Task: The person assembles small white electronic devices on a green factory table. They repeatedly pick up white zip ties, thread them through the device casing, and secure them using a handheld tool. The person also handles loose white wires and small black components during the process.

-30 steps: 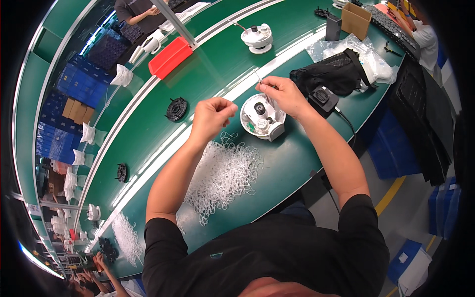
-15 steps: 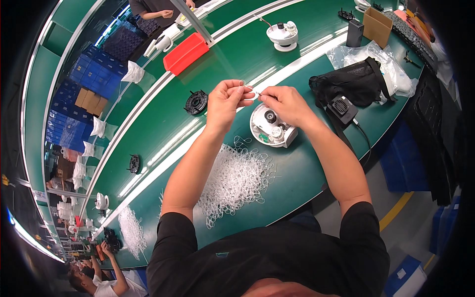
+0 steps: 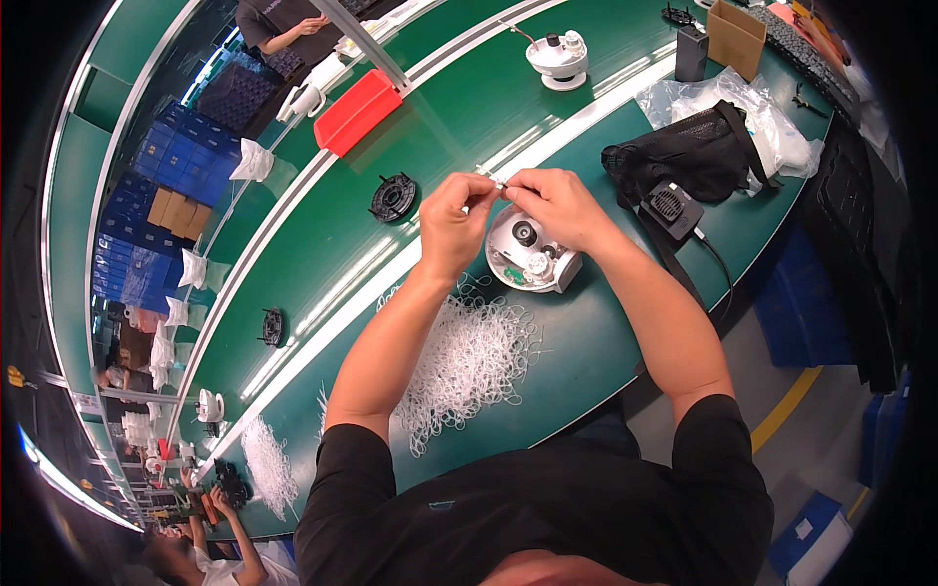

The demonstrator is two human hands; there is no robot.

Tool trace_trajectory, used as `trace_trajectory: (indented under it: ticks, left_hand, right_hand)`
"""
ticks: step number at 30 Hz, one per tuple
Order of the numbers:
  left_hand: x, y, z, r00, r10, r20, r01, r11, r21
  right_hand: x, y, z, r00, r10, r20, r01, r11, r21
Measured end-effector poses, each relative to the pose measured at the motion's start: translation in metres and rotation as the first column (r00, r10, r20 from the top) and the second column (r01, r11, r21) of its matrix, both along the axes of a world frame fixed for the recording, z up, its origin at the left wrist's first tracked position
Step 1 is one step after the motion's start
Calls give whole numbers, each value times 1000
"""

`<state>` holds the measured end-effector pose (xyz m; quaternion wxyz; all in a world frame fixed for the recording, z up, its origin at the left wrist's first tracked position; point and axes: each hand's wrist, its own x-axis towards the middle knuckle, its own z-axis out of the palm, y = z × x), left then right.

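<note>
- Bare left hand (image 3: 452, 223) and bare right hand (image 3: 557, 207) meet, fingertips pinching a small, slim white piece (image 3: 499, 184), its details blurred.
- A slackened pinch could drop it into the open, round white plastic housing (image 3: 529, 252) at 5 o'clock.
- The piece lies between the 2 hands' fingertips; a tangled heap of looped white cord (image 3: 469, 356) spreads at 6 o'clock.

Your left hand (image 3: 452, 225) and right hand (image 3: 557, 207) pinch a small pale piece (image 3: 499, 185) (too tiny to make out) near an open white housing (image 3: 507, 237) on the green tabletop (image 3: 583, 342). A heap of white cord loops (image 3: 464, 356) lies by your left forearm (image 3: 386, 344), a black mesh bag (image 3: 674, 156) to your right, a red bin (image 3: 358, 112) farther off.
</note>
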<state>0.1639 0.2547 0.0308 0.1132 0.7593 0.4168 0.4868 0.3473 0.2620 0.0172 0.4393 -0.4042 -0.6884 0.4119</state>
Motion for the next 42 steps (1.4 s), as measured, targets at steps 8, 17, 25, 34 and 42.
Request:
trace_trajectory:
  ticks: [8, 17, 25, 34, 42]
  left_hand:
    - [2, -4, 3, 973, -5, -232, 35, 991, 127]
    - [-5, 1, 2, 984, 9, 177, 85, 850, -520]
    - [-3, -12, 4, 987, -22, -159, -35, 937, -347]
    - [4, -27, -1, 927, 23, -375, -104, 974, -199]
    - [1, -28, -4, 950, 65, -306, -142, 962, -235]
  right_hand:
    - [2, 2, -4, 994, 18, -108, -24, 998, -52]
    - [4, 0, -5, 952, 103, -288, -123, 991, -54]
    - [4, 2, -13, 984, -19, -176, 13, 999, -37]
    - [18, 13, -26, 958, 79, -277, -124, 981, -150]
    - [16, -2, -5, 969, 117, 217, -163, 964, 210]
